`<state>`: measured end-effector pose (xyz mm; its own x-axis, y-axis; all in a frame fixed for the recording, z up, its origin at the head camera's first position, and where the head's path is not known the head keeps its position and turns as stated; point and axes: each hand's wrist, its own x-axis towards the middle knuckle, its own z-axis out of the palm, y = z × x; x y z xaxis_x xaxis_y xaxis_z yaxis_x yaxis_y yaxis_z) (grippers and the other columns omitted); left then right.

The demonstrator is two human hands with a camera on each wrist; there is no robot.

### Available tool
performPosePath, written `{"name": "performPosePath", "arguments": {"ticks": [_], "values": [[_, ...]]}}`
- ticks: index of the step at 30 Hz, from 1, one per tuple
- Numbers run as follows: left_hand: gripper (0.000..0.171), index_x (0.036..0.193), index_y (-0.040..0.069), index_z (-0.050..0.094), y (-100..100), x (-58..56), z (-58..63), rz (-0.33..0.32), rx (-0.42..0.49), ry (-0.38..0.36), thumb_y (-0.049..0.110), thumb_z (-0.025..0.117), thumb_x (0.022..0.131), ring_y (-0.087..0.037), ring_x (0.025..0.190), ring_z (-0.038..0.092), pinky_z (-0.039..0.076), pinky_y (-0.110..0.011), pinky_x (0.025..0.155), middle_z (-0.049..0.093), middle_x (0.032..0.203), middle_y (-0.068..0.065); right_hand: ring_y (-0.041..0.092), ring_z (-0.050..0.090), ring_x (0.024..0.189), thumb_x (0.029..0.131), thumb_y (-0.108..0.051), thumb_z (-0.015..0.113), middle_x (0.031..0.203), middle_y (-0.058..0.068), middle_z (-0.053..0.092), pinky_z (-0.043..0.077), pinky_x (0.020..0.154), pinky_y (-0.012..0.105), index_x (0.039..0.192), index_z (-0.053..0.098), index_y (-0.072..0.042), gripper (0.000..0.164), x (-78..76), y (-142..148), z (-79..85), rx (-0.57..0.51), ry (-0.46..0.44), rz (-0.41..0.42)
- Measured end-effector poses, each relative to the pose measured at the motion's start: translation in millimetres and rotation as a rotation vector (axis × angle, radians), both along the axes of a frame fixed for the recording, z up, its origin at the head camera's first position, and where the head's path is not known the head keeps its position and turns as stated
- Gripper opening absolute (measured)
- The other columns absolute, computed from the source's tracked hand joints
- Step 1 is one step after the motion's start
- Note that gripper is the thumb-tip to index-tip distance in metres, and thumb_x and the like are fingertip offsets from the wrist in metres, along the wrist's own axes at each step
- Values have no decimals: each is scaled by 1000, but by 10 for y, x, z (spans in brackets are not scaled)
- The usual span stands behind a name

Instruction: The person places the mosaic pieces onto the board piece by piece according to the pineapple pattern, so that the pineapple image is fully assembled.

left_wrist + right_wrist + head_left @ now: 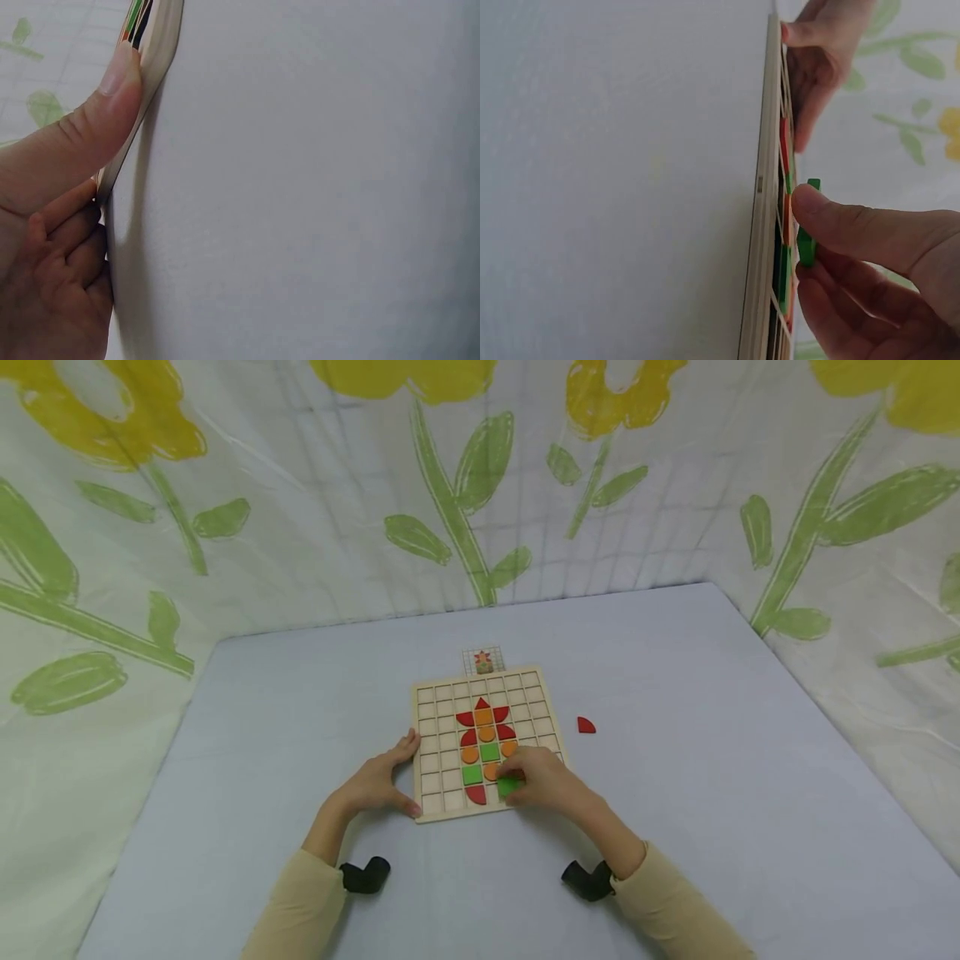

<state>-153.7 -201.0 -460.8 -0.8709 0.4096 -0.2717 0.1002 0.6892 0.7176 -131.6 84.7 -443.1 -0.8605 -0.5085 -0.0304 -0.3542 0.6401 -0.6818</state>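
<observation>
A square wooden grid board [438, 713] lies on the table, with red, orange and green flat pieces in its middle columns. My left hand [377, 781] rests against the board's left edge, thumb at the near corner and fingertips farther up. In the left wrist view, its thumb [120, 97] presses the rim. My right hand [547, 781] is over the board's near right part. Between thumb and fingers it pinches a green piece [808, 240], held just off the board's face. Some cells under this hand are hidden.
A red quarter-circle piece [586, 725] lies on the table right of the board. Beyond the far edge lies a small pattern card [483, 660] with a grid and coloured figure. A flower-printed cloth [300, 518] hangs behind the pale table [675, 693].
</observation>
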Motion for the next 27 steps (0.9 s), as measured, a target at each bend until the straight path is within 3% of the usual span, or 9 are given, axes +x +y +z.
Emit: {"name": "performPosePath", "arguments": {"ticks": [9,27], "values": [[119,151,-2,24,2,0,2,-3,-2,18,15,94,56,-36,146,12,16,-55,115,14,159,-16,17,60,82,69,-2,85,91,5,71,52,71,25,95,74,-1,28,14,-153,-24,52,92,97],[118,151,-2,24,9,8,23,1,-10,16,15,93,56,-37,146,12,16,-54,115,14,159,-16,17,59,81,70,-1,85,89,4,71,52,70,27,94,74,-2,26,18,-169,-28,68,82,91]]}}
